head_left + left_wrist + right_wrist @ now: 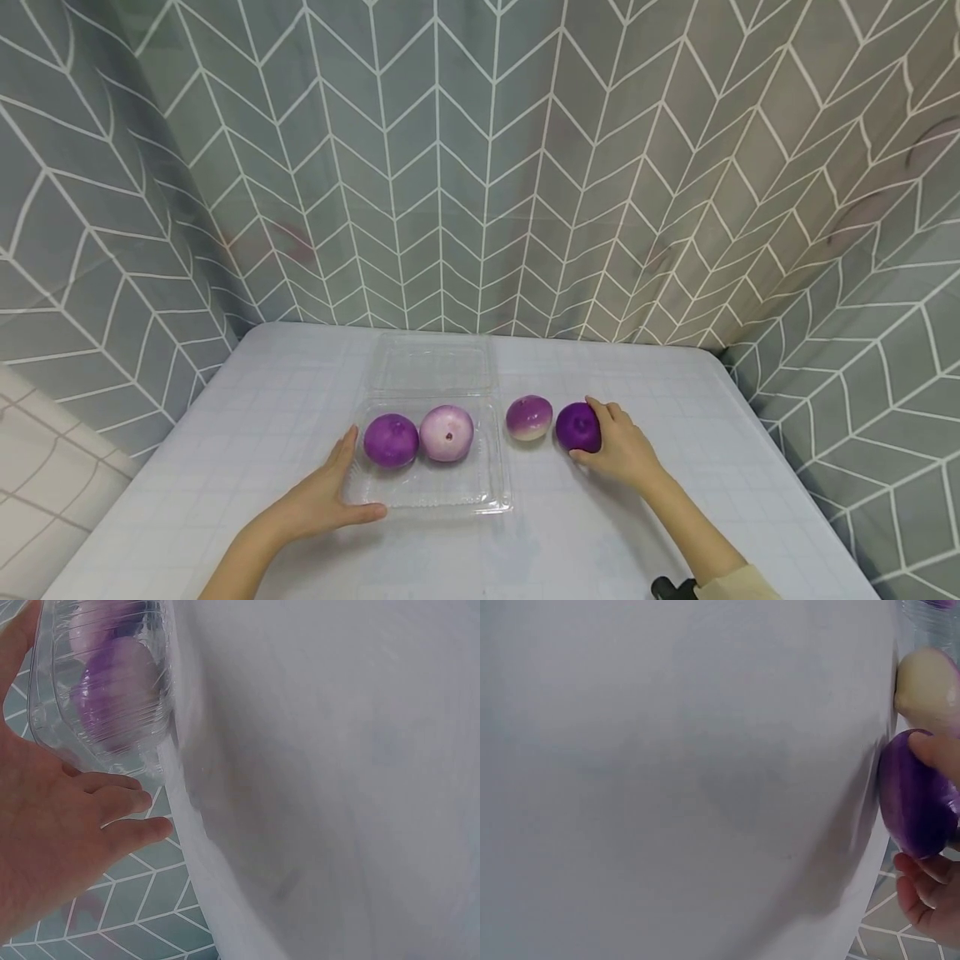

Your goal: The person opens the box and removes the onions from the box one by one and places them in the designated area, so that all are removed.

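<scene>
An open clear plastic clamshell box (468, 493) lies on the table with its lid (433, 367) folded back. Inside it, a purple onion (391, 440) and a paler pink-white onion (447, 433) sit side by side. My left hand (318, 497) is at the box's near left corner, thumb and fingers spread; whether it touches the wall I cannot tell. To the right of the box, my right hand (621, 443) grips a dark purple onion (577, 427) between thumb and fingers, at table level. Between that onion and the box rests a purple-and-white onion (528, 417).
The white table (585, 550) has rounded far corners. A grey curtain (480, 167) with white chevron lines hangs behind it and along both sides. Near my right sleeve, a black object (672, 588) shows at the bottom edge.
</scene>
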A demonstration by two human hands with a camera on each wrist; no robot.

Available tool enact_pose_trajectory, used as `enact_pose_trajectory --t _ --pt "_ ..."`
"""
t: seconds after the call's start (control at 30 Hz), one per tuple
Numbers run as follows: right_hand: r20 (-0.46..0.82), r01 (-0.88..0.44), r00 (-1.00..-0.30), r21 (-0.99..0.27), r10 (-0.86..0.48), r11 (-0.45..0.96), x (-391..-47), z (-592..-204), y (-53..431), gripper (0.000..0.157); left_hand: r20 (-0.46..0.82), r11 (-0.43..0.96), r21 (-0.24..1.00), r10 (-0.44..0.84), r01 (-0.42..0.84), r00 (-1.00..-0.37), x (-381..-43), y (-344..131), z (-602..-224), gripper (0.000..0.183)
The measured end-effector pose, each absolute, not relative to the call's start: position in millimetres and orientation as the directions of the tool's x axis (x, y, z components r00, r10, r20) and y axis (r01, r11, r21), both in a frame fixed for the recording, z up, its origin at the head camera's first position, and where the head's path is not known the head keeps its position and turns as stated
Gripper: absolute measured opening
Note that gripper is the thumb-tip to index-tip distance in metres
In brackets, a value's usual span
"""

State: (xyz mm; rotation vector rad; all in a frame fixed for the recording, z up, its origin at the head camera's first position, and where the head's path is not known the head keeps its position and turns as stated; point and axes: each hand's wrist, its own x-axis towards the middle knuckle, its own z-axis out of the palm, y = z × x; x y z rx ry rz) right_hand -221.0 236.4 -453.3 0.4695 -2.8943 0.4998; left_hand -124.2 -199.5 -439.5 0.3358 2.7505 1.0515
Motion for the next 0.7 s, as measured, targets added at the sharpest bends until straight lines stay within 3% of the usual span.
enact_pose_trajectory --t 0.23,0.7 --pt "0.148 -0.316 -0.948 -0.34 -0.282 0.886 -220.7 -453.2 235.4 0.099 -0.084 0.729 0.667 0.274 0.151 -0.958 -125.7 -199.7 -441.0 0.123" --pt "0.227 -0.337 -0.936 -0.345 -0.27 0.876 -219.8 -450.6 232.9 0.117 -0.099 0.721 0.679 0.277 0.138 -0.956 -124.4 -198.8 -437.2 0.124"
